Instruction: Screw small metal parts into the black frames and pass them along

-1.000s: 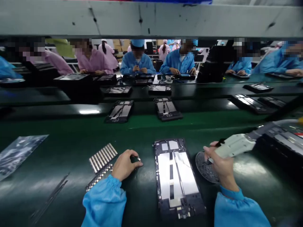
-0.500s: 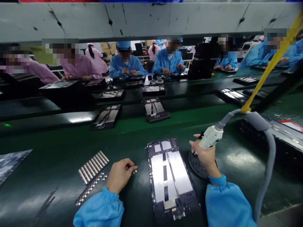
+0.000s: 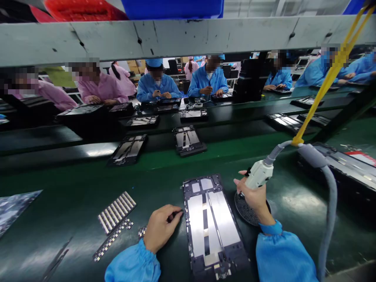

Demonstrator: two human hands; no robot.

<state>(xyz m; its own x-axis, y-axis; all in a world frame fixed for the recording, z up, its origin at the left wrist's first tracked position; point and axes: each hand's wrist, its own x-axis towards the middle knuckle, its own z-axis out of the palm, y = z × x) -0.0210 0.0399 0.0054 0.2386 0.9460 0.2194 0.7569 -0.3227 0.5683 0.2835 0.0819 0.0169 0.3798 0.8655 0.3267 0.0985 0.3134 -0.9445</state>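
Observation:
An opened tablet housing [image 3: 214, 223] lies on the green bench, its silvery battery panels facing up. At its left edge is my left hand [image 3: 163, 225], thumb and fingers pinched together; whatever they hold is hidden or too small to name. Behind that hand, a few small metal parts [image 3: 142, 231] show on the bench. My right hand [image 3: 255, 196] is wrapped around a white electric screwdriver [image 3: 260, 173], pointed down over a round black dish [image 3: 245, 209] with a gridded surface. The dish sits to the right of the housing.
A block of metal strips [image 3: 117, 212] and a row of small parts [image 3: 113, 239] lie at left. A grey cable [image 3: 330, 196] hangs from a yellow strap [image 3: 326, 86]. More housings [image 3: 129, 150] stand ahead; co-workers [image 3: 158, 82] sit across. Stacked housings [image 3: 346, 164] are at right.
My left hand has moved right, up to the housing's left edge, uncovering small parts on the bench. The right hand stays over the dish with the screwdriver. The view has tilted slightly up.

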